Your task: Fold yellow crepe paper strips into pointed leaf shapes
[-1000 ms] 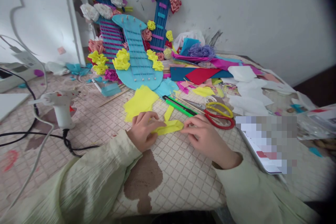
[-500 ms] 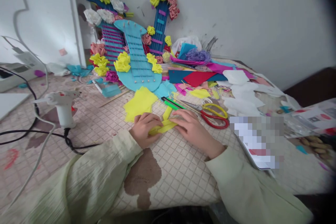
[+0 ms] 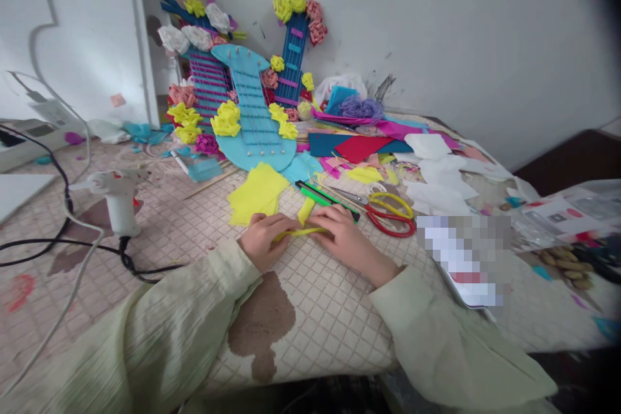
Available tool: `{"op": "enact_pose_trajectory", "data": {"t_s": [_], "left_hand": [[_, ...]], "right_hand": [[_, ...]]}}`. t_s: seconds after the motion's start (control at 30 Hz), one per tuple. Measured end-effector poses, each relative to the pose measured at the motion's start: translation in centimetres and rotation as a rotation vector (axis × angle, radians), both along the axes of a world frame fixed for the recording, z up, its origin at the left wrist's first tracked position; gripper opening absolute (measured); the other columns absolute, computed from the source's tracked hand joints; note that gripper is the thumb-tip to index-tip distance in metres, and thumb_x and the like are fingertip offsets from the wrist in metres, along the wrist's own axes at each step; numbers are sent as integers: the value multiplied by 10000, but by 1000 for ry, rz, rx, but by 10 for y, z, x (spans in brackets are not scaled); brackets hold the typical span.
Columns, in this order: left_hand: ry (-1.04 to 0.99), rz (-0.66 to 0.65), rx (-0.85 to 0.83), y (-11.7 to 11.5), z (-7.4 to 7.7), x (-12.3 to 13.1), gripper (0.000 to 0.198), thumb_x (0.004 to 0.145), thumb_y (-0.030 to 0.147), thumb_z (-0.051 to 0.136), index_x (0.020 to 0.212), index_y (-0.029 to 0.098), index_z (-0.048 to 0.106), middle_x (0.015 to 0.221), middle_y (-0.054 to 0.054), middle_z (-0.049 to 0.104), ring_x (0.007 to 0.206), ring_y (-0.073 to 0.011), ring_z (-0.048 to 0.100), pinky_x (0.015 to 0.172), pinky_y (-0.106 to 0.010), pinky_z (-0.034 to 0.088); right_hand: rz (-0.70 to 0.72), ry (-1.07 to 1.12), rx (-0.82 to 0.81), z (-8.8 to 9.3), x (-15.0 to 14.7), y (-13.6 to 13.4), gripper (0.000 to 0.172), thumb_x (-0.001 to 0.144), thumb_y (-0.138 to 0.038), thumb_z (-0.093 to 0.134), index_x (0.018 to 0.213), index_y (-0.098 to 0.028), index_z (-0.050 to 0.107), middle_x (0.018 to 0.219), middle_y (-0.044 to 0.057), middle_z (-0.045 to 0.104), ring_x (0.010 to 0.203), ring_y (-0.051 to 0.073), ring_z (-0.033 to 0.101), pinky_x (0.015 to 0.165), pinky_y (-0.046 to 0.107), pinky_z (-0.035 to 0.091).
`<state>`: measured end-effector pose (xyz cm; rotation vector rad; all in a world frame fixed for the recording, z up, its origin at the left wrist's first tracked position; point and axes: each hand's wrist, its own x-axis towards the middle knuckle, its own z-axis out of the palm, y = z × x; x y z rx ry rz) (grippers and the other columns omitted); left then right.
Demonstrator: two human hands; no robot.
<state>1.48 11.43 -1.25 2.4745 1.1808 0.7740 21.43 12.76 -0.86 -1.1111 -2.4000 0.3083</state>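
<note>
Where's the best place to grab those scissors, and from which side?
By the handles, I'd say, coming from the near right with the right hand once it lets go of the yellow strip. The scissors lie with both loops toward the right, while the blades point left beside the cutter.

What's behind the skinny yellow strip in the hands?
Behind the yellow strip are another yellow piece and a green cutter. What the left hand and right hand cover underneath can't be seen.

Both loose long sleeves (image 3: 165, 330) are pale green, softly creased, with broad cuffs (image 3: 237, 272).
</note>
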Motion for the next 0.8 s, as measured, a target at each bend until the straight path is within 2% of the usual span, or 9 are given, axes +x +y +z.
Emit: {"op": "enact_pose_trajectory", "data": {"t_s": [0.17,0.23,0.33,0.43,0.63,0.8], "left_hand": [[3,57,-1,1,-2,-1,329,739,269,472,1053,178,509,942,-48,631,842,-179,578,738,-308,369],[20,90,-27,1,-1,-2,311,741,303,491,1019,176,547,902,-46,652,803,-182,591,730,-308,381],[27,84,-97,2,3,-2,238,784,295,453,924,186,610,799,-17,675,680,-144,599,668,-260,397],[12,100,-156,0,9,0,244,789,317,455,902,195,634,720,3,676,596,-120,584,604,-222,395],[-35,151,-231,-2,14,-1,255,773,371,462,778,217,666,688,19,682,581,-117,570,583,-210,393],[-107,155,-373,-2,14,-4,263,764,381,467,766,207,665,633,13,668,564,-108,578,585,-195,415]], "right_hand": [[8,118,-46,2,-4,-1,102,784,-226,534,847,-194,609,876,28,610,879,170,480,798,350,358],[14,192,-82,3,-4,-2,101,784,-218,533,852,-189,602,862,25,621,876,163,501,809,337,370],[11,280,-164,6,-4,-4,143,785,-224,529,903,-182,597,885,30,626,872,149,534,802,302,403],[14,341,-236,6,-4,-6,169,782,-239,531,925,-184,602,908,31,633,859,139,563,784,275,431],[-13,390,-295,9,-3,-8,136,763,-254,556,855,-197,637,855,19,658,809,148,594,747,275,456],[-26,425,-320,15,2,-7,125,753,-246,565,833,-207,652,840,6,672,783,151,609,731,269,467]]}}
